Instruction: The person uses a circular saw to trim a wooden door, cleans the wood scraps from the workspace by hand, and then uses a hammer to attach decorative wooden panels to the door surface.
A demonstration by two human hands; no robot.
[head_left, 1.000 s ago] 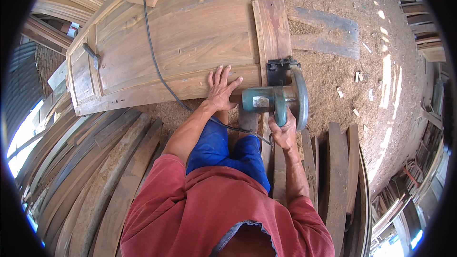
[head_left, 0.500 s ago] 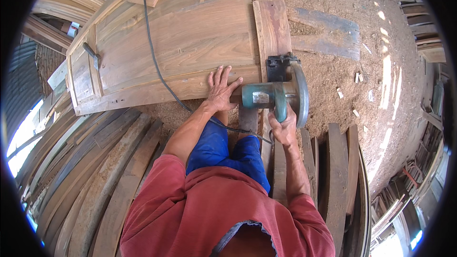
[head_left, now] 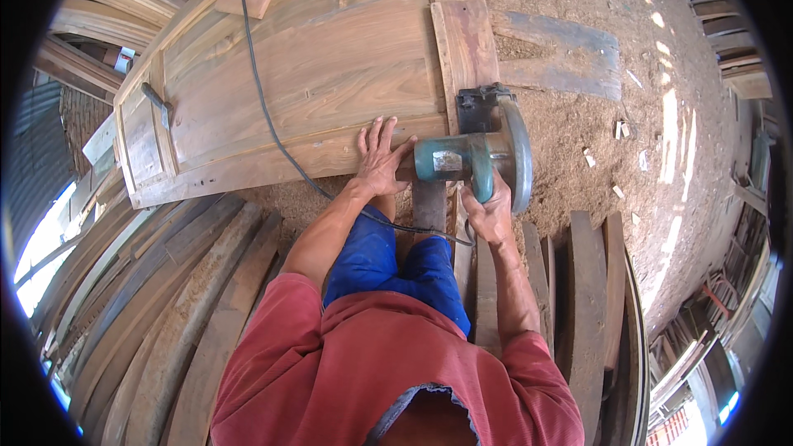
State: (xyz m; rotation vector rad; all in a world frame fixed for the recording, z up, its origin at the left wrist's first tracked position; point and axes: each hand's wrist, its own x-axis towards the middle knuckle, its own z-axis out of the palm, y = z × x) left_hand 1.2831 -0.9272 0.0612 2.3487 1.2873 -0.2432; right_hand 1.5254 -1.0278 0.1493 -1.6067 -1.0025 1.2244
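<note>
Step in hand: I judge this to be a saw cut at the right end of the wooden door panel [head_left: 314, 83], where an upright board [head_left: 467, 41] meets the bottom rail
Saw: the teal circular saw [head_left: 475, 157] sits at the panel's lower right corner, its blade guard to the right and its black base plate resting on the upright board
Right hand: my right hand [head_left: 489, 208] has its grip closed around the saw's handle from below, fingers wrapped fully round it
Left hand: my left hand [head_left: 382, 157] lies flat and spread on the bottom rail just left of the saw's motor, holding nothing, only pressing the wood down
Cord: the black power cord [head_left: 264, 107] runs down across the panel, passes under my left forearm and loops back toward the saw
Panel: it lies flat on a sawdust-covered floor [head_left: 578, 198], with a small wood block [head_left: 244, 2] near its top edge and stacked planks [head_left: 157, 297] to my lower left
Knees: my blue trousers [head_left: 388, 260] show I am crouched right at the panel's edge
Next move calls for: a steady push of the saw along the board, the flat hand kept clear of the blade line, and the cord kept behind the cut
</note>
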